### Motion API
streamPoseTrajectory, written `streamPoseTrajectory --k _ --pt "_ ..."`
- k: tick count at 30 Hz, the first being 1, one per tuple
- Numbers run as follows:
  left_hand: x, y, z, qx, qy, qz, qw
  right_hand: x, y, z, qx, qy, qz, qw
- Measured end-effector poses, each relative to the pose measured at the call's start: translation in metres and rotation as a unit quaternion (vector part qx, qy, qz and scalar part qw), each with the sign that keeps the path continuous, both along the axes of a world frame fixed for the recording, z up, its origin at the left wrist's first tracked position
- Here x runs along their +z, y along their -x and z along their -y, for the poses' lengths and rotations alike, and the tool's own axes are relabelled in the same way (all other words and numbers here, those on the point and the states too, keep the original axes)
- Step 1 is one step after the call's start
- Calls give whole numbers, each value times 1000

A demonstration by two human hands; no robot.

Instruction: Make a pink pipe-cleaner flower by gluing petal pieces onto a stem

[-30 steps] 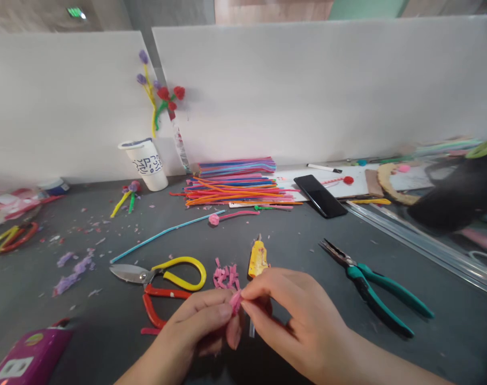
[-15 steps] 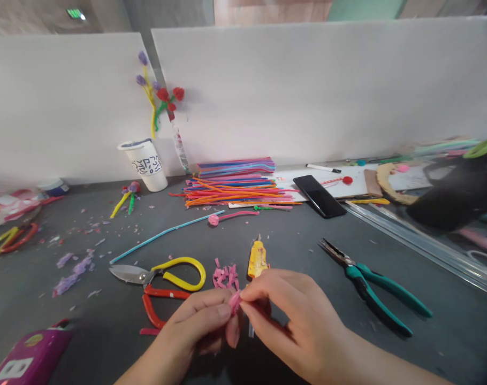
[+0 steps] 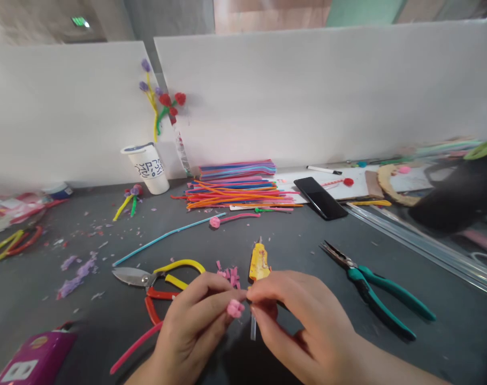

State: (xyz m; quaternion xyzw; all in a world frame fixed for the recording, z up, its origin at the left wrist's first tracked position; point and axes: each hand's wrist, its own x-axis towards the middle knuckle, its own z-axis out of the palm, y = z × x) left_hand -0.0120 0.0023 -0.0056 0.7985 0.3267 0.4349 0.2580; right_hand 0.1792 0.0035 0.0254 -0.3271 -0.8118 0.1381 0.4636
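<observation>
My left hand (image 3: 197,321) pinches a small pink fluffy ball (image 3: 235,308), and a pink stem (image 3: 135,347) sticks out from under that hand to the lower left. Close beside it, my right hand (image 3: 303,315) has thumb and forefinger nearly together at the left fingertips; whatever is between them is too small to make out. Pink scraps (image 3: 231,275) lie just behind my left fingers. A yellow glue gun (image 3: 259,262) lies behind my right hand, a clear stick showing below. Red and yellow-handled scissors (image 3: 147,279) lie open, partly covered by my left hand.
Teal-handled pliers (image 3: 372,289) lie at the right. Farther back are a pile of coloured pipe cleaners (image 3: 235,192), a phone (image 3: 320,198), a white cup (image 3: 150,170) and a pink flower piece (image 3: 215,222). A purple box (image 3: 37,355) is at the lower left.
My left hand has turned, so the pink ball now shows at its fingertips and the pink stem swings out farther at the lower left. The view has shifted slightly.
</observation>
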Motion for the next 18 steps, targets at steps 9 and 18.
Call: streamPoseTrajectory --k 9,18 --pt "0 -1 1 15 -22 -5 1000 -2 -2 0 19 -39 17 999" --pt "1 -6 3 -29 469 193 861 -2 1 -6 31 215 -50 975"
